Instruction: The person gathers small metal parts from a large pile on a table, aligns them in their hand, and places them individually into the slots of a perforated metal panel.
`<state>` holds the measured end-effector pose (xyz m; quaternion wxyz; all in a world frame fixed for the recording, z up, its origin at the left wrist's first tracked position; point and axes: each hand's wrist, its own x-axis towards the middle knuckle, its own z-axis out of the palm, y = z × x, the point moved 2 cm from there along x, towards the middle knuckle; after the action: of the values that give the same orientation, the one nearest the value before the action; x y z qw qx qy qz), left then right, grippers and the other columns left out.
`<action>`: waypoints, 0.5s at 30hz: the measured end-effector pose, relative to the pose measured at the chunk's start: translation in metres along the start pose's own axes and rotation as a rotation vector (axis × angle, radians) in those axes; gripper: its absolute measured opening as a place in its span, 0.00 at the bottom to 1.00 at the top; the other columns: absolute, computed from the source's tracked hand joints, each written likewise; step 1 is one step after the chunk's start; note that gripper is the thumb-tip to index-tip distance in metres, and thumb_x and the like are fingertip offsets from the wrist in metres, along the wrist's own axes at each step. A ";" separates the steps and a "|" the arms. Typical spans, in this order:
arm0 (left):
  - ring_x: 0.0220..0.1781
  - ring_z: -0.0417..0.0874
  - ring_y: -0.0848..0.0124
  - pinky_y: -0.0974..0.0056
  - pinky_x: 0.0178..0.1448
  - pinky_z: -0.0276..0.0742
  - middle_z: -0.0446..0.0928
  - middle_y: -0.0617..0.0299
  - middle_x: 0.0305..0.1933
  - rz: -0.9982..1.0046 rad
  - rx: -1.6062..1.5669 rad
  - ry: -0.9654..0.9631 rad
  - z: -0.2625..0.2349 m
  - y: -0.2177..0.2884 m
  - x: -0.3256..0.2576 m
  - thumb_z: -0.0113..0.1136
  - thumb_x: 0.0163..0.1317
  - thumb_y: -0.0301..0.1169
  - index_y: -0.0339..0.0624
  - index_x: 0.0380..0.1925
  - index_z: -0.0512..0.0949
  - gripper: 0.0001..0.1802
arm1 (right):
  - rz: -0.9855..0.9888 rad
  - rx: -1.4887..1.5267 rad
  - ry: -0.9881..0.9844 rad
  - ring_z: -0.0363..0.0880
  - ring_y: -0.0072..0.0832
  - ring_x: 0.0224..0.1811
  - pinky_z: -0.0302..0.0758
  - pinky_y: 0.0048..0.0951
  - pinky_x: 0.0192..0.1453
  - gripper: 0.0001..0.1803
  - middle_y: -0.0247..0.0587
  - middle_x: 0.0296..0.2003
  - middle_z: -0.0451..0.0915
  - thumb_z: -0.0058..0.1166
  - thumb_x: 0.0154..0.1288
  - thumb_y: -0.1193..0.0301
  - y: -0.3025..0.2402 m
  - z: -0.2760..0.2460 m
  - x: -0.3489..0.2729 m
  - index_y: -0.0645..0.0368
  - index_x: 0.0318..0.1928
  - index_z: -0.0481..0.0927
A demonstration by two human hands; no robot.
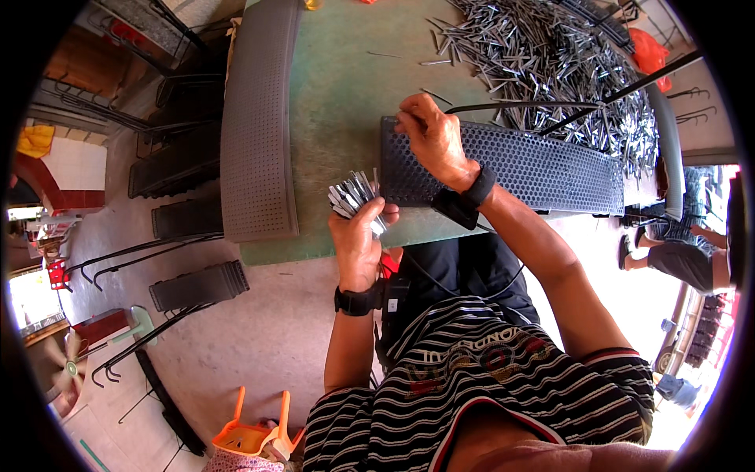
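Note:
In my left hand (359, 248) is a bundle of thin metal strips (355, 193), gripped between thumb and fingers at the table's near edge. My right hand (437, 145) is over the left end of a black perforated panel (543, 169), its fingers bent inward. Whether anything small is pinched in them is hidden. The panel lies along the near edge of the green table (354, 94), with a bent black rod (523, 105) along its far side. Beyond it spreads a large heap of similar metal strips (550, 71); a few lie loose on the tabletop.
A long grey perforated sheet (259, 126) covers the table's left side. Black panels (177, 161) with hooked rods are on the floor to the left. An orange stool (244, 436) and a fan (71, 367) are at lower left. Another person (684, 256) is at the right.

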<state>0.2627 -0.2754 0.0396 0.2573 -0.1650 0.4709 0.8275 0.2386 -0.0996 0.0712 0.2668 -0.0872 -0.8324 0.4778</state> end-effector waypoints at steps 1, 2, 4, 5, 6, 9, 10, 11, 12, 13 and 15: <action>0.23 0.81 0.64 0.63 0.27 0.80 0.77 0.54 0.26 0.000 0.002 -0.005 0.000 0.000 0.001 0.59 0.50 0.15 0.30 0.36 0.76 0.11 | -0.011 -0.009 -0.004 0.82 0.38 0.27 0.76 0.30 0.29 0.05 0.51 0.27 0.80 0.51 0.60 0.78 0.003 0.001 0.000 0.64 0.37 0.71; 0.23 0.81 0.64 0.63 0.27 0.80 0.77 0.54 0.26 0.000 -0.009 0.002 0.000 0.000 0.000 0.59 0.50 0.15 0.30 0.36 0.76 0.11 | -0.034 -0.046 -0.019 0.82 0.39 0.27 0.76 0.32 0.29 0.05 0.50 0.27 0.80 0.51 0.59 0.78 0.005 0.002 0.001 0.63 0.36 0.71; 0.24 0.81 0.64 0.63 0.27 0.81 0.77 0.54 0.27 0.000 -0.029 0.016 0.001 0.001 0.000 0.60 0.50 0.15 0.30 0.37 0.76 0.12 | -0.081 -0.119 -0.048 0.80 0.42 0.27 0.75 0.35 0.28 0.04 0.48 0.27 0.79 0.51 0.58 0.78 0.009 0.004 0.002 0.62 0.34 0.73; 0.24 0.81 0.63 0.62 0.27 0.80 0.78 0.54 0.28 0.003 -0.023 0.020 0.000 0.000 0.000 0.60 0.50 0.15 0.30 0.37 0.76 0.12 | -0.152 -0.232 -0.074 0.80 0.41 0.27 0.74 0.34 0.29 0.04 0.46 0.27 0.79 0.52 0.57 0.78 0.006 0.004 0.003 0.62 0.34 0.73; 0.24 0.81 0.63 0.62 0.27 0.80 0.78 0.54 0.28 0.006 -0.017 0.023 0.000 0.000 0.000 0.60 0.50 0.15 0.31 0.37 0.76 0.12 | -0.224 -0.345 -0.099 0.79 0.40 0.28 0.74 0.34 0.29 0.03 0.45 0.27 0.78 0.53 0.57 0.77 0.003 0.005 0.004 0.61 0.33 0.74; 0.25 0.82 0.62 0.62 0.27 0.80 0.78 0.54 0.29 -0.001 -0.012 0.020 0.001 0.001 -0.001 0.59 0.51 0.15 0.32 0.38 0.75 0.13 | -0.332 -0.538 -0.174 0.77 0.43 0.28 0.72 0.37 0.29 0.01 0.42 0.26 0.76 0.54 0.55 0.76 0.003 0.007 0.010 0.60 0.29 0.77; 0.25 0.82 0.62 0.62 0.27 0.80 0.78 0.55 0.29 -0.006 -0.012 0.017 0.002 0.002 -0.001 0.59 0.51 0.16 0.32 0.38 0.75 0.13 | -0.349 -0.578 -0.199 0.76 0.44 0.29 0.71 0.39 0.29 0.02 0.41 0.26 0.76 0.54 0.55 0.75 0.004 0.007 0.012 0.60 0.28 0.77; 0.25 0.82 0.62 0.61 0.27 0.80 0.78 0.55 0.29 -0.013 -0.016 0.019 0.002 0.002 -0.001 0.59 0.51 0.16 0.32 0.38 0.76 0.12 | -0.336 -0.595 -0.197 0.77 0.43 0.28 0.71 0.37 0.28 0.03 0.42 0.26 0.76 0.54 0.55 0.74 0.005 0.007 0.012 0.60 0.28 0.78; 0.25 0.82 0.62 0.61 0.27 0.80 0.78 0.55 0.29 -0.021 -0.019 0.020 0.002 0.002 -0.001 0.59 0.51 0.16 0.32 0.38 0.76 0.12 | -0.323 -0.612 -0.194 0.77 0.42 0.27 0.71 0.36 0.28 0.03 0.43 0.26 0.77 0.55 0.55 0.73 0.006 0.007 0.012 0.60 0.28 0.79; 0.26 0.82 0.62 0.61 0.27 0.80 0.78 0.55 0.29 -0.029 -0.023 0.021 0.002 0.002 -0.002 0.59 0.51 0.16 0.33 0.38 0.76 0.12 | -0.309 -0.629 -0.191 0.78 0.41 0.26 0.72 0.34 0.27 0.04 0.44 0.25 0.77 0.55 0.55 0.72 0.006 0.006 0.012 0.60 0.28 0.79; 0.25 0.82 0.63 0.62 0.27 0.81 0.78 0.55 0.29 -0.033 -0.047 0.020 0.001 0.003 -0.001 0.60 0.50 0.16 0.32 0.37 0.76 0.12 | -0.091 -0.386 -0.193 0.78 0.35 0.23 0.72 0.32 0.26 0.06 0.44 0.23 0.78 0.58 0.55 0.70 -0.009 -0.002 0.007 0.61 0.29 0.81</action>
<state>0.2620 -0.2761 0.0431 0.2622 -0.1868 0.4510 0.8324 0.2350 -0.0997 0.0821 0.1854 -0.0528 -0.9332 0.3033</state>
